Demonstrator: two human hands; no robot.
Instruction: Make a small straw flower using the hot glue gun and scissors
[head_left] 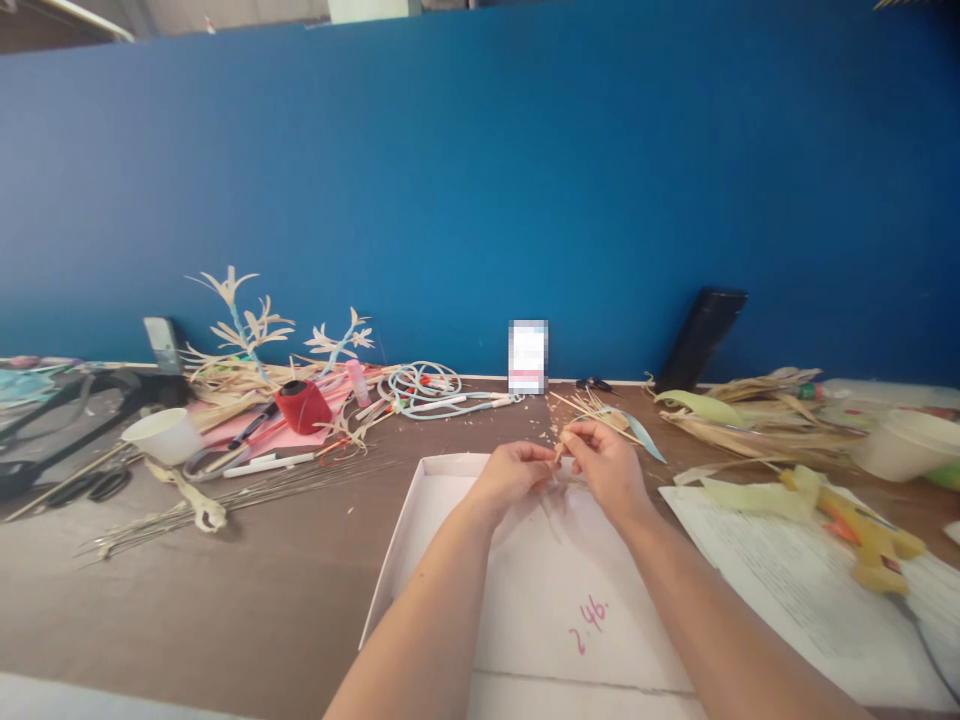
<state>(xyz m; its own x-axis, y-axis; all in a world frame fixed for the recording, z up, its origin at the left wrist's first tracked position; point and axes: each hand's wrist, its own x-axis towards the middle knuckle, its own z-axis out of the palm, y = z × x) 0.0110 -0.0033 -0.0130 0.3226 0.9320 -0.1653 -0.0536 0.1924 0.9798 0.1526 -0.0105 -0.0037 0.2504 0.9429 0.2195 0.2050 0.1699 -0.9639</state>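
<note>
My left hand [512,478] and my right hand [606,462] meet over the far edge of a shallow white box lid [420,520] on the brown table. Both have their fingers pinched together on a small piece of dried straw-coloured husk [559,452] held between them. Thin husk strips [592,408] and a pale blue strip [643,437] lie just beyond my right hand. Pink handwriting [589,622] marks the lid's inner surface between my forearms.
Left: a white paper cup [163,436], red thread spool [303,405], pens, scissors [90,486], wires, husk flower stems [244,325]. Middle back: coiled cable [427,390], small card [527,356]. Right: husk pile [757,410], yellow glue gun [862,530] on printed paper, white bowl [904,442]. A blue partition [480,180] stands behind.
</note>
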